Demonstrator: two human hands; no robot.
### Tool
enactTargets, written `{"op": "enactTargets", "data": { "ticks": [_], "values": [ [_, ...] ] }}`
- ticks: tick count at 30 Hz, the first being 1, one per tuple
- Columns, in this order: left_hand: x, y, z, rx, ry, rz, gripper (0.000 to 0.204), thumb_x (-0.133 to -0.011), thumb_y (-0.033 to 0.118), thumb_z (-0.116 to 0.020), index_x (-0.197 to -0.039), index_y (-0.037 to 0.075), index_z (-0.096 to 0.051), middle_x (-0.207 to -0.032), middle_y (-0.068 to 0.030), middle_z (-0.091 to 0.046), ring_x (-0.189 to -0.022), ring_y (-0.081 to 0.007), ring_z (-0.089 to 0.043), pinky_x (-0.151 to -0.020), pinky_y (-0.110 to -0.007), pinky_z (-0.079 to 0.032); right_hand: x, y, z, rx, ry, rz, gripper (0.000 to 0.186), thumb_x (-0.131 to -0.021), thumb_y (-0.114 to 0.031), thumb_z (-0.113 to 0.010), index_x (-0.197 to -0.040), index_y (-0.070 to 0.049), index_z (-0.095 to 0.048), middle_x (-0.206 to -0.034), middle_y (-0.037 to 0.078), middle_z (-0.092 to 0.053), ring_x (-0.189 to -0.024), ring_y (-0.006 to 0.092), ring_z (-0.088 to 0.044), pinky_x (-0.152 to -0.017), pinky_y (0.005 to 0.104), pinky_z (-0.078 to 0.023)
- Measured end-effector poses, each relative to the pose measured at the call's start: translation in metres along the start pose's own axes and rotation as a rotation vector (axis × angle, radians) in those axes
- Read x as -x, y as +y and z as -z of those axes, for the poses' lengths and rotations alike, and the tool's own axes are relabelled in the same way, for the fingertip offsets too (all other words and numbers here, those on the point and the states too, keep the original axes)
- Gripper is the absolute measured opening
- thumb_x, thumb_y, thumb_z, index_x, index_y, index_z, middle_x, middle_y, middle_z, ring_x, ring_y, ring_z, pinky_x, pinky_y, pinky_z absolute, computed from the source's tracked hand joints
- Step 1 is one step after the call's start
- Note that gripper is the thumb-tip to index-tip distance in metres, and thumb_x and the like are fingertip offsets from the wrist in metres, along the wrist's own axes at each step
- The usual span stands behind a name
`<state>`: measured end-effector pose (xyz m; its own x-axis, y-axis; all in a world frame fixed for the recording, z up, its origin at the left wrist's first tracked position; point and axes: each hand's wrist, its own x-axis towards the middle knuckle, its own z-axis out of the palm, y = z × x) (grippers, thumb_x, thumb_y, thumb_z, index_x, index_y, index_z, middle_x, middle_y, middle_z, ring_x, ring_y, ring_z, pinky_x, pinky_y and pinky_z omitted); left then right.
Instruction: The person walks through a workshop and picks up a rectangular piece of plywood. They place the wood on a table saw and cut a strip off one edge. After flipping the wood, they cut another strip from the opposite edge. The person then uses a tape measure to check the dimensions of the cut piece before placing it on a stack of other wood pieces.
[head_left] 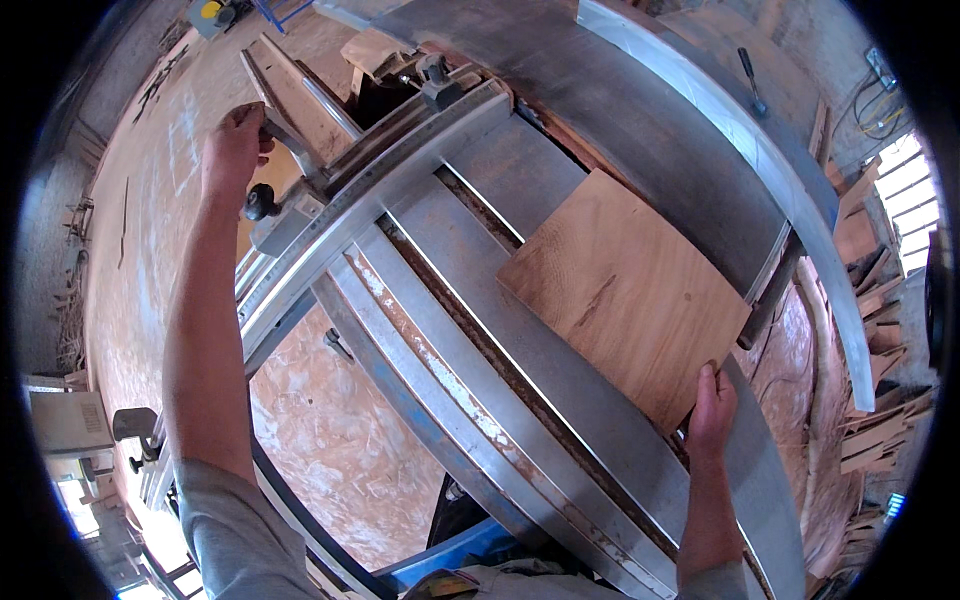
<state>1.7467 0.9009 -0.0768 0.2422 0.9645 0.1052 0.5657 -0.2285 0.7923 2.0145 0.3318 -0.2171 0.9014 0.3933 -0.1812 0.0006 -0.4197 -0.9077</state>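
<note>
A square, light-brown wooden board [625,295] lies flat across the slotted metal machine table [470,345], its far corner by the table's back edge. My right hand [712,405] is closed on the board's near right corner, thumb on top and fingers out of sight beneath. Far to the left, my left hand [237,145] curls round the end of a grey metal bar [290,138] on the sliding carriage. Just below that hand, a black round knob [262,203] sticks out from a clamp block.
A long curved metal strip [735,130] arches over the dark sheet-metal surface [600,80] behind. Wood offcuts [885,420] pile up at the far right. A hammer-like tool [752,82] rests at the upper right. Sawdust covers the floor [330,440].
</note>
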Motion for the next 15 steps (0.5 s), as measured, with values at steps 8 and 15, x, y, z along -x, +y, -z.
{"op": "enactTargets", "data": {
  "ticks": [8,15],
  "values": [
    [0.011,0.0,-0.001,0.282,-0.071,0.1,0.033,-0.099,0.032,-0.051,-0.119,0.007,-0.061,-0.083,-0.0014,-0.064,-0.071,-0.0089,-0.062,-0.061,-0.025,-0.048,0.001,-0.006,0.0,0.014,0.004,-0.015,0.033,-0.099,-0.026,-0.048,-0.098,0.005,-0.06,-0.088,0.004,-0.061,-0.084,0.0108,-0.052,-0.076,0.0295,-0.043],
    [0.013,-0.046,0.01,-0.143,-0.07,-0.105,0.041,-0.098,0.036,-0.052,-0.111,-0.001,-0.063,-0.086,-0.0042,-0.064,-0.076,-0.0117,-0.059,-0.07,-0.027,-0.047,0.001,-0.011,-0.001,0.065,-0.001,-0.054,0.034,-0.1,-0.025,-0.046,-0.102,0.006,-0.06,-0.093,0.007,-0.063,-0.087,0.0115,-0.053,-0.079,0.0288,-0.044]
  ]
}}
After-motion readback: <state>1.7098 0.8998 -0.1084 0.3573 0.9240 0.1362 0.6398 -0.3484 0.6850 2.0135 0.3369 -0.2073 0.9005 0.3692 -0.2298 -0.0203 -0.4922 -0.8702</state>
